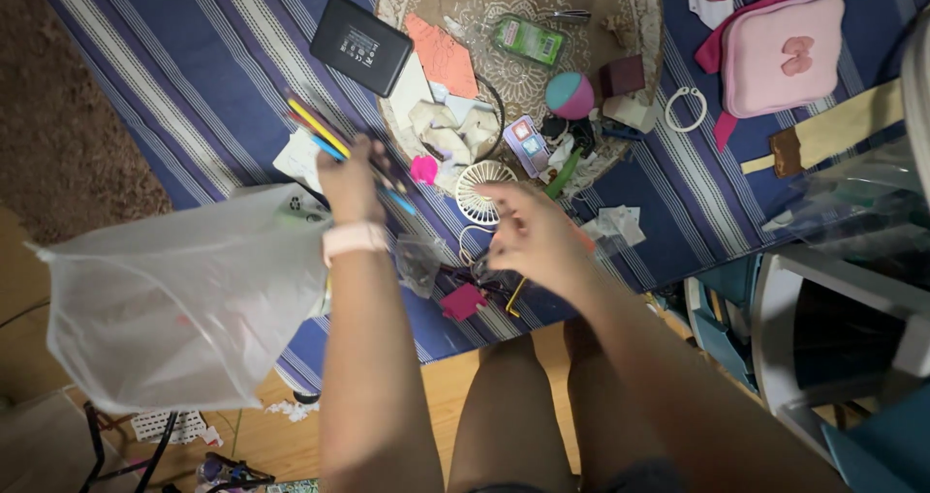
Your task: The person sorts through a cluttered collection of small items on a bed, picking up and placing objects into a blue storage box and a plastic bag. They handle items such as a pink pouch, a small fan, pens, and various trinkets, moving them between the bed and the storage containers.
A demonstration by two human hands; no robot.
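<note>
Left hand (351,185) closed around pencils (320,130), gripped as bundle; plastic bag (184,304) hangs at its 8 o'clock; right hand (528,233) blurred, fingers curled, grip unclear, white fan (481,191) at its 11 o'clock; round tray (635,28) beyond holds clutter.

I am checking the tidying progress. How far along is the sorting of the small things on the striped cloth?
Little looks done: the round woven tray is crowded. In hand: the left hand grips coloured pencils beside a translucent plastic bag; the right hand hovers near a small white fan. Left: a black box, pink pouch and paper scraps.
</note>
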